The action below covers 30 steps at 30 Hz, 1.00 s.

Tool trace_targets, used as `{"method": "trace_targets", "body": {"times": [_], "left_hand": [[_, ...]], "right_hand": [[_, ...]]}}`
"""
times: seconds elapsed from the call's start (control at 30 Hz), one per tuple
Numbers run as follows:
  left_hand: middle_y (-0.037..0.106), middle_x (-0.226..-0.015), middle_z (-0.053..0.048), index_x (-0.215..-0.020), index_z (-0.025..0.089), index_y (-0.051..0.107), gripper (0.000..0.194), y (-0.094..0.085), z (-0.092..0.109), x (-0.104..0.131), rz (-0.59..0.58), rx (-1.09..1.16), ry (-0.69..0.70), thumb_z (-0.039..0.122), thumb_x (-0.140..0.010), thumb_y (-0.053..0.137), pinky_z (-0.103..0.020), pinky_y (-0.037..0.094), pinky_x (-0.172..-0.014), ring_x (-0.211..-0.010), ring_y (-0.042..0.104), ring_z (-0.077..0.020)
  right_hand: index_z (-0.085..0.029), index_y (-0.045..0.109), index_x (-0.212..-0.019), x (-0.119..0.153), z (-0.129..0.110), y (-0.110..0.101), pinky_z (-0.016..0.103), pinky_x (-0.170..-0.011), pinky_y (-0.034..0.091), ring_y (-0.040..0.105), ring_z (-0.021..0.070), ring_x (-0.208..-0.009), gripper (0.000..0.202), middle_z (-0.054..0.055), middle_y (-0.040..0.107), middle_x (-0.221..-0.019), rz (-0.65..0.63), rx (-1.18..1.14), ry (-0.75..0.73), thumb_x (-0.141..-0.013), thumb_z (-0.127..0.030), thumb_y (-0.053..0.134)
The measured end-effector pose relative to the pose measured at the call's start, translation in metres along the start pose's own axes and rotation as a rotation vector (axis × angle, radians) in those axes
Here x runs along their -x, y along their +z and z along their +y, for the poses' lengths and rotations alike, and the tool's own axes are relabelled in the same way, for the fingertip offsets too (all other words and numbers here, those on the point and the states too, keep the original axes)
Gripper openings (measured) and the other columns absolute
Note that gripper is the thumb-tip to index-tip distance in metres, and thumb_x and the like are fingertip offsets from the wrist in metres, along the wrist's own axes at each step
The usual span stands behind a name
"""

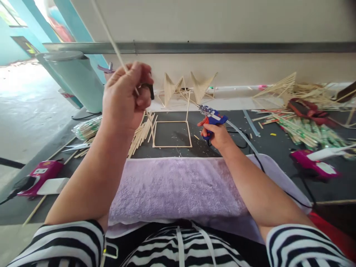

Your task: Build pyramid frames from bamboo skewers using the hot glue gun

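My left hand [126, 89] is raised, its fingers closed round a long thin wooden stick [109, 35] that slants up and to the left. Something small and black [151, 91] shows at its fingertips; its kind is unclear. My right hand [218, 136] grips a blue hot glue gun [213, 118], nozzle pointing up and left. A long clear glue stick [241, 133] trails from the gun's rear. Between my hands, a square frame of wooden sticks [172, 147] lies on the dark table, with a stick rising from the far right corner and another from the near left.
Loose sticks [137, 141] lie left of the frame, and more bundled sticks [308, 129] at the right. Finished stick structures [198, 87] stand by the wall. A lilac towel [178, 185] covers the front edge. Magenta power strips [48, 174] and scissors blades [76, 147] are nearby.
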<state>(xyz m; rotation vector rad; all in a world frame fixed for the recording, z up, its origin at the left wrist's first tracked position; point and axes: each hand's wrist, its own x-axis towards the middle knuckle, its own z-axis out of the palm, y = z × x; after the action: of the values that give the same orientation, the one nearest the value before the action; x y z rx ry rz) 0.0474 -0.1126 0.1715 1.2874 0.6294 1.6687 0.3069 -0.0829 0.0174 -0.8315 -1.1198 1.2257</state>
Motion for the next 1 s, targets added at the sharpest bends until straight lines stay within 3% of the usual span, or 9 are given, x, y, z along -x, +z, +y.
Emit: {"method": "trace_targets", "body": {"times": [0.07,0.17,0.37,0.53,0.67,0.83,0.93,1.0], "left_hand": [[0.058,-0.069,0.002,-0.077,0.018,0.062,0.013,-0.017,0.000,-0.004,0.104,0.010,-0.025,0.024,-0.088,0.059,-0.026,0.012,-0.042,-0.044,0.023,-0.0028],[0.055,-0.064,0.003,-0.077,0.019,0.062,0.006,-0.043,-0.019,-0.005,0.221,0.000,-0.152,0.019,-0.083,0.062,-0.026,0.013,-0.041,-0.043,0.026,-0.0035],[0.057,-0.056,0.000,-0.075,0.014,0.058,0.008,-0.091,-0.068,0.002,0.209,-0.151,-0.662,0.011,-0.070,0.064,-0.017,0.016,-0.035,-0.034,0.028,-0.0010],[0.062,-0.056,-0.005,-0.073,0.015,0.053,0.007,-0.097,-0.099,0.010,0.110,-0.380,-0.877,0.008,-0.073,0.056,-0.016,0.020,-0.032,-0.030,0.034,-0.0037],[0.059,-0.054,0.000,-0.072,0.016,0.053,0.011,-0.092,-0.110,0.010,0.172,-0.532,-0.852,0.006,-0.073,0.056,-0.019,0.026,-0.032,-0.029,0.041,-0.0075],[0.057,-0.062,0.004,-0.075,0.017,0.053,0.013,-0.100,-0.105,0.009,0.310,-0.523,-0.643,0.004,-0.073,0.052,-0.019,0.024,-0.031,-0.029,0.041,-0.0048],[0.064,-0.067,0.001,-0.081,0.017,0.054,0.012,-0.104,-0.101,0.011,0.298,-0.466,-0.615,0.007,-0.075,0.052,-0.017,0.026,-0.033,-0.031,0.040,-0.0034],[0.066,-0.070,-0.002,-0.083,0.016,0.055,0.012,-0.104,-0.100,0.014,0.236,-0.402,-0.632,0.008,-0.074,0.054,-0.017,0.034,-0.036,-0.037,0.050,-0.0059]], "right_hand": [[-0.019,0.065,-0.084,0.001,0.002,0.002,0.025,-0.055,0.050,0.049,0.0057,-0.043,0.015,-0.001,0.071,-0.078,-0.007,-0.055,0.062,-0.069,-0.019,0.069],[-0.018,0.065,-0.084,0.002,0.002,0.007,0.026,-0.059,0.055,0.050,0.0055,-0.047,0.015,0.000,0.071,-0.076,0.021,-0.139,0.139,-0.069,-0.015,0.068],[-0.017,0.061,-0.084,0.002,0.008,0.016,0.038,-0.075,0.062,0.061,0.0103,-0.062,0.012,0.002,0.071,-0.075,0.196,-0.332,0.336,-0.075,-0.009,0.061],[-0.016,0.060,-0.087,-0.002,0.013,0.013,0.039,-0.072,0.062,0.064,0.0117,-0.063,0.014,0.003,0.071,-0.073,0.197,-0.301,0.379,-0.076,-0.007,0.058],[-0.018,0.059,-0.084,-0.006,0.012,0.010,0.027,-0.064,0.058,0.067,0.0119,-0.066,0.013,0.001,0.071,-0.073,0.251,-0.226,0.318,-0.073,-0.011,0.060],[-0.018,0.061,-0.081,-0.004,0.013,0.011,0.024,-0.067,0.055,0.068,0.0122,-0.068,0.016,0.000,0.071,-0.073,0.263,-0.166,0.160,-0.067,-0.015,0.066],[-0.018,0.063,-0.081,-0.001,0.015,0.013,0.028,-0.070,0.056,0.069,0.0139,-0.074,0.017,0.001,0.072,-0.079,0.228,-0.166,0.168,-0.065,-0.015,0.068],[-0.018,0.063,-0.081,0.001,0.015,0.015,0.028,-0.069,0.056,0.069,0.0150,-0.079,0.018,0.001,0.072,-0.082,0.215,-0.159,0.185,-0.064,-0.015,0.069]]}}
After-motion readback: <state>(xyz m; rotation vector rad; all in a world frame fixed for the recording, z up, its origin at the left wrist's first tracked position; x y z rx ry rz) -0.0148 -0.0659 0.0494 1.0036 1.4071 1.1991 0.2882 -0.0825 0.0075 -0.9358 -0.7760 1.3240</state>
